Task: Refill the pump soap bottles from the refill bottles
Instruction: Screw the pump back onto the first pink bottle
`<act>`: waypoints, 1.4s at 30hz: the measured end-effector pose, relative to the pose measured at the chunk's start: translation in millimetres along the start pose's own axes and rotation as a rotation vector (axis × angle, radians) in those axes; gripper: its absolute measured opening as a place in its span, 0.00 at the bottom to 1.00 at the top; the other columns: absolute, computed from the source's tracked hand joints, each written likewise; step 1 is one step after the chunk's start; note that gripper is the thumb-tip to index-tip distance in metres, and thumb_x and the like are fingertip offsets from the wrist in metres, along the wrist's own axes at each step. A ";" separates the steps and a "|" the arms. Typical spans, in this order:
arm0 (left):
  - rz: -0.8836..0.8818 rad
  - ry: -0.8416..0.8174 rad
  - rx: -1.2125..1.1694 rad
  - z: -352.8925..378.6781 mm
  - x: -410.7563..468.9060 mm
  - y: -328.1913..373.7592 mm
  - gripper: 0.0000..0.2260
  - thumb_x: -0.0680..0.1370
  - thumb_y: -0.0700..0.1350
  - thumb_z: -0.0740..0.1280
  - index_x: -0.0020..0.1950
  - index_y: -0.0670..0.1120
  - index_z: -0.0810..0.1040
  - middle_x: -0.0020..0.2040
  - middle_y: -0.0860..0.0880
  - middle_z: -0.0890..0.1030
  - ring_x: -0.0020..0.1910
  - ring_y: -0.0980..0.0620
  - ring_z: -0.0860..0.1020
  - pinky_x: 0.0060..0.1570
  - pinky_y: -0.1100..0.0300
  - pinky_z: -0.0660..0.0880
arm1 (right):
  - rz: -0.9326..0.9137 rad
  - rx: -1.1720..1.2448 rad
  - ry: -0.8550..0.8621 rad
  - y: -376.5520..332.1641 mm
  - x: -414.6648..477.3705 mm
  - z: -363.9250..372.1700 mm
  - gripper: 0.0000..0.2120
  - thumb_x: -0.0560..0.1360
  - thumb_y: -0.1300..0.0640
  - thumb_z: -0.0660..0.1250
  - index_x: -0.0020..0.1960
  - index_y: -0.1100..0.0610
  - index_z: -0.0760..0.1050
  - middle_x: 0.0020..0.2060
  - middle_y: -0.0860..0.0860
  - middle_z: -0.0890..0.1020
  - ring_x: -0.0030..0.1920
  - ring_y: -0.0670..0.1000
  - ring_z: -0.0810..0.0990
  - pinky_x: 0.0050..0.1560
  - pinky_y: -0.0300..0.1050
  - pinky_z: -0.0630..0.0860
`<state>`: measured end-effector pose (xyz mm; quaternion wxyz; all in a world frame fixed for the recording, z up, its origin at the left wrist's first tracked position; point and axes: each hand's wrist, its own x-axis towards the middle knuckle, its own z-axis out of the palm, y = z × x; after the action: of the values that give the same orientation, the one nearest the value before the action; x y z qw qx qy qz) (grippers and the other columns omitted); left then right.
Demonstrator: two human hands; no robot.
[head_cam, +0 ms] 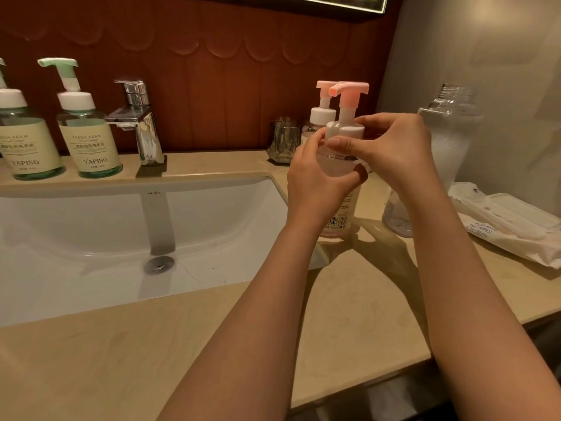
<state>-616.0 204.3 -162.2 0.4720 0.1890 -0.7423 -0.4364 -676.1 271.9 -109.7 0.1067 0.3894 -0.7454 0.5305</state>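
A clear pump soap bottle (342, 208) with a pink pump head stands upright on the counter right of the sink. My left hand (318, 174) wraps around its upper body. My right hand (391, 147) grips its white collar just under the pump. A second pink pump bottle (321, 112) stands right behind it, mostly hidden. A tall clear refill bottle (449, 138) with an open neck and foamy liquid stands at the right, near the wall. Two green pump bottles (88, 141) (24, 144) labelled YAPING stand at the far left.
A white sink (91, 238) with a chrome faucet (139, 123) fills the left middle. A glass tumbler (282, 141) stands by the back wall. A pack of wet wipes (510, 226) lies at the right edge. The beige counter (349, 314) ends near me.
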 end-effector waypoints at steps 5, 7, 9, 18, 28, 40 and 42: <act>-0.005 -0.008 0.036 1.7 2.6 -0.2 0.33 0.71 0.48 0.73 0.72 0.48 0.64 0.64 0.47 0.70 0.63 0.51 0.68 0.59 0.59 0.67 | 0.074 0.105 -0.018 5.5 4.7 -5.3 0.18 0.70 0.51 0.71 0.57 0.58 0.78 0.47 0.48 0.80 0.49 0.47 0.78 0.51 0.42 0.77; -0.010 -0.023 0.056 2.0 2.7 0.2 0.35 0.71 0.49 0.73 0.74 0.49 0.61 0.65 0.47 0.69 0.65 0.51 0.67 0.61 0.57 0.67 | 0.053 0.088 -0.015 7.0 4.5 -4.5 0.15 0.70 0.52 0.71 0.55 0.57 0.78 0.45 0.48 0.79 0.48 0.47 0.78 0.47 0.39 0.77; -0.017 -0.021 0.031 1.5 1.1 1.9 0.38 0.70 0.48 0.73 0.75 0.49 0.56 0.68 0.47 0.68 0.66 0.50 0.67 0.64 0.54 0.67 | 0.048 0.079 0.009 7.5 4.5 -4.2 0.15 0.69 0.51 0.73 0.52 0.56 0.77 0.44 0.48 0.79 0.47 0.47 0.79 0.47 0.41 0.78; -0.014 -0.007 0.020 0.5 1.8 2.0 0.32 0.70 0.47 0.74 0.71 0.49 0.64 0.67 0.48 0.70 0.66 0.50 0.68 0.63 0.53 0.69 | 0.025 -0.019 0.037 3.5 4.4 0.9 0.25 0.66 0.45 0.73 0.59 0.56 0.77 0.51 0.50 0.80 0.48 0.46 0.76 0.46 0.40 0.75; -0.024 -0.004 0.019 0.2 1.4 2.4 0.38 0.69 0.47 0.74 0.74 0.49 0.57 0.68 0.47 0.69 0.66 0.51 0.67 0.63 0.55 0.67 | 0.029 0.030 0.042 5.3 5.9 1.0 0.18 0.68 0.45 0.72 0.51 0.55 0.75 0.44 0.46 0.78 0.47 0.47 0.78 0.50 0.45 0.78; -0.018 0.012 0.073 2.5 3.5 0.7 0.30 0.70 0.48 0.74 0.69 0.48 0.67 0.64 0.48 0.70 0.64 0.51 0.68 0.62 0.54 0.68 | 0.032 0.020 0.019 7.0 7.0 9.1 0.22 0.65 0.44 0.74 0.49 0.55 0.70 0.46 0.48 0.77 0.47 0.48 0.77 0.46 0.42 0.77; -0.014 0.005 0.077 2.1 3.6 1.2 0.31 0.70 0.49 0.73 0.71 0.48 0.66 0.63 0.48 0.70 0.63 0.51 0.68 0.61 0.55 0.68 | 0.061 0.135 -0.024 7.9 7.3 3.3 0.17 0.69 0.47 0.72 0.50 0.56 0.72 0.44 0.47 0.77 0.46 0.47 0.77 0.43 0.39 0.76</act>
<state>-619.4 203.5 -159.7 0.4634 0.2134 -0.7560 -0.4101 -685.7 266.7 -112.4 0.0548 0.3791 -0.7206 0.5780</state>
